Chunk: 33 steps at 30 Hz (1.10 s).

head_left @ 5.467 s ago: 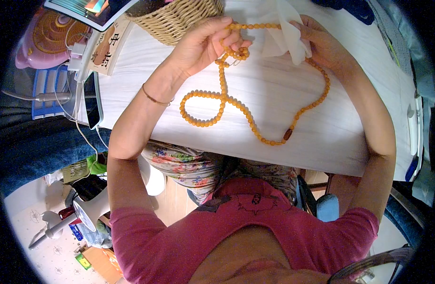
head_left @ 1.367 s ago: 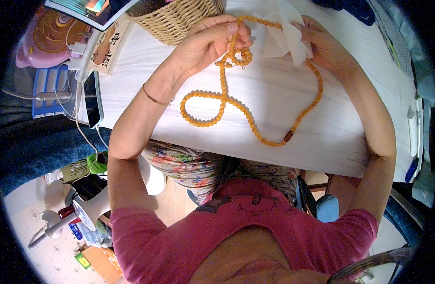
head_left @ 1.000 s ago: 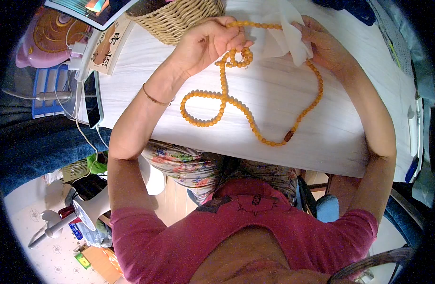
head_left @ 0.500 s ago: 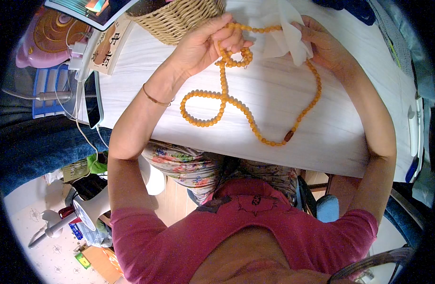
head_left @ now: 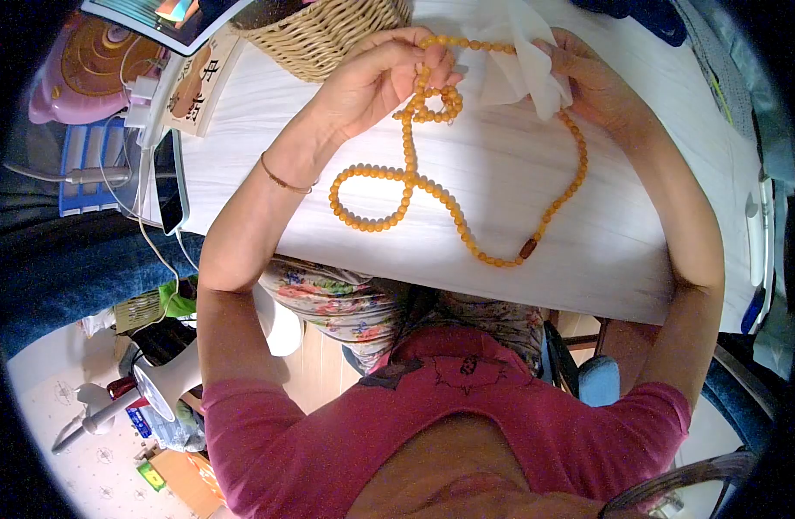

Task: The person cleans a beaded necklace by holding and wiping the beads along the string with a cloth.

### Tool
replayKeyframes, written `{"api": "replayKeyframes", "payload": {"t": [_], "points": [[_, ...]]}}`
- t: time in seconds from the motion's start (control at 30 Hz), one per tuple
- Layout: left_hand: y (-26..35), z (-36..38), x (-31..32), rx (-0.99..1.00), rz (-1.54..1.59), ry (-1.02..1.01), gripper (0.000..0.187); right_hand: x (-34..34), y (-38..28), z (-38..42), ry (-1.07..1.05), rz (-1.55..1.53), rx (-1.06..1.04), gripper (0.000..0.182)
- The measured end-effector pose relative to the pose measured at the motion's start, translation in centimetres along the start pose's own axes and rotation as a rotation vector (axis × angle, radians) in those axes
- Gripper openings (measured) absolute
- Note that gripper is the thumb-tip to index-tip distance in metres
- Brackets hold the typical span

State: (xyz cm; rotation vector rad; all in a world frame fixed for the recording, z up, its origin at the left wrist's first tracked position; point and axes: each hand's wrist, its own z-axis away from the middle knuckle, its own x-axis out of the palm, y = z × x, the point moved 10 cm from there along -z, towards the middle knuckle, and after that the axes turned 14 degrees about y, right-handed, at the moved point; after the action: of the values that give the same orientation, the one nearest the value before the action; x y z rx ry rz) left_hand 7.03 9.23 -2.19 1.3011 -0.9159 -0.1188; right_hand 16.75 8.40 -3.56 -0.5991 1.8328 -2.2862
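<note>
A long string of orange-yellow beads (head_left: 456, 210) lies in loops on the pale table, with one darker reddish-brown bead near the front. My left hand (head_left: 376, 82) pinches the string at the top, beside a small coil of beads. At the upper right my right hand (head_left: 588, 82) grips a thin white translucent cloth or tissue (head_left: 527, 65). A short stretch of beads runs taut from my left fingers into the cloth, and the string comes out below it, curving down to the right. My right fingertips are partly hidden by the cloth.
A wicker basket (head_left: 328, 39) stands behind my left hand, next to a tablet (head_left: 168, 22) and a block with characters (head_left: 200, 86). Further left are a pink round object (head_left: 90, 60), a phone (head_left: 173, 195) and cables. The table's front edge is near my lap.
My left fingers have shifted slightly at the top of the string, and the beads under them now sit a little further right. My right hand and the cloth look unchanged.
</note>
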Motion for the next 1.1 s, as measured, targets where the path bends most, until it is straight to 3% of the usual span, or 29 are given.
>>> {"api": "replayKeyframes", "payload": {"t": [0.2, 0.3, 0.6, 0.8, 0.9, 1.03, 1.1], "points": [[-0.4, 0.0, 0.0, -0.081, 0.046, 0.059, 0.016, -0.1, 0.0, 0.0, 0.014, -0.033, 0.013, 0.044], [-0.1, 0.0, 0.6, -0.065, 0.096, -0.066, 0.024, -0.3, 0.2, -0.1, 0.021, -0.043, 0.027, 0.044], [-0.3, 0.1, 0.0, -0.043, -0.050, 0.034, 0.038, 0.0, 0.0, 0.0, 0.017, -0.002, 0.013, 0.046], [-0.4, 0.0, -0.7, -0.075, -0.025, 0.157, 0.019, -0.1, -0.1, 0.1, 0.062, 0.023, 0.025, 0.043], [-0.4, -0.1, -0.5, -0.064, 0.066, 0.036, 0.013, -3.2, 1.4, -0.6, 0.181, 0.118, -0.048, 0.042], [-0.2, 0.0, -0.4, -0.037, 0.035, 0.073, 0.012, -4.4, 1.6, -0.7, 0.274, 0.197, -0.082, 0.040], [0.1, 0.2, 0.4, -0.023, 0.040, 0.040, 0.011, -2.1, 0.6, -0.6, 0.135, 0.078, -0.065, 0.038]]}}
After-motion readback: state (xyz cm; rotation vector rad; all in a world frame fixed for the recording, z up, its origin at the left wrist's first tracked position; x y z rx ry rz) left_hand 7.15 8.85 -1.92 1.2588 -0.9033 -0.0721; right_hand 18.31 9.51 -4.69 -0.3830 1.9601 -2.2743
